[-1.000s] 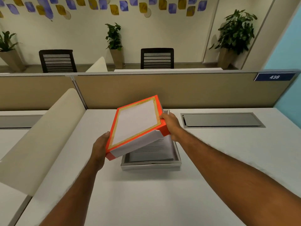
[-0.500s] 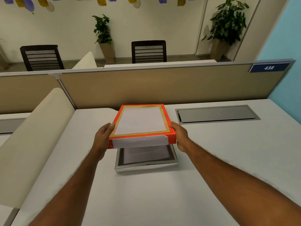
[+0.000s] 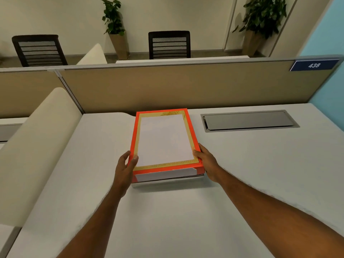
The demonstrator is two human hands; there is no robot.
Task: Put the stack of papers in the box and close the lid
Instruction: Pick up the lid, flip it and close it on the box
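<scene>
We're in an open-plan office: a white desk (image 3: 242, 183) backed by a tan cubicle partition (image 3: 167, 86) carrying a blue number plate (image 3: 314, 65) reading 438. A metal cable hatch (image 3: 249, 120) sits flush in the desktop. Beyond the divider stand black mesh-backed chairs (image 3: 169, 44) and potted plants (image 3: 113, 19) along a cream wall.

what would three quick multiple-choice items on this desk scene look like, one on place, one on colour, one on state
1. Where is the lid?
A. on the box
B. on a chair
C. on the floor

2. What colour is the lid's outer border?
A. blue
B. orange
C. black

3. What are the hands doing?
A. resting flat on the desk
B. holding the lid's two sides
C. holding a pen

Answers: 1 A, only the box edge shows beneath it; 2 B, orange rims the gold band; 3 B, left hand and right hand flank it.
</scene>
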